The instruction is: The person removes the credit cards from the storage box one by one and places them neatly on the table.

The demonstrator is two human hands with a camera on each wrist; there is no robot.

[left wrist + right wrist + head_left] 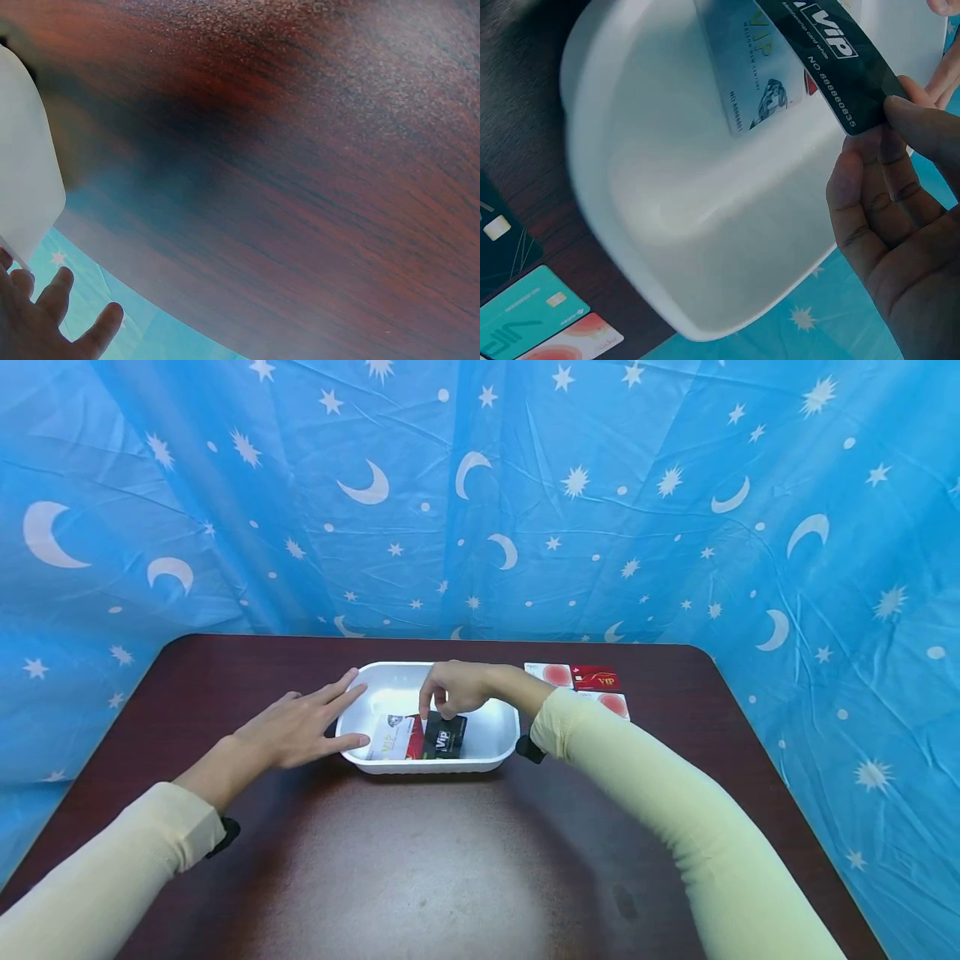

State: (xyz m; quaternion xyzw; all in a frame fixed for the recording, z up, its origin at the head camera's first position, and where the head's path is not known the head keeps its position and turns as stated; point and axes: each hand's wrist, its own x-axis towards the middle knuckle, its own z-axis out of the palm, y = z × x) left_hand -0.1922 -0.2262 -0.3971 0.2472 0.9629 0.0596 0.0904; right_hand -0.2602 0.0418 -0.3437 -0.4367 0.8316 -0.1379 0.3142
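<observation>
My right hand [459, 687] reaches over a white tray [491, 766] and pinches a black VIP card [840, 64] by one end between thumb and fingers. The card hangs tilted inside the tray, overlapping a silver VIP card [390, 739] with a diamond print. Between those two, a strip of a red card [415, 737] shows. My left hand [303, 727] lies at the tray's left end, fingers spread and fairly straight over the rim. In the left wrist view only some fingertips [56, 292] of that hand appear, beside the tray's outer wall [26, 150].
Right of the tray, a red VIP card [596, 677] and white cards with red discs [551, 673] lie on the dark wooden table [420, 860]. The right wrist view adds a teal card [532, 311] and a dark card [502, 244]. A blue curtain [480, 527] hangs behind.
</observation>
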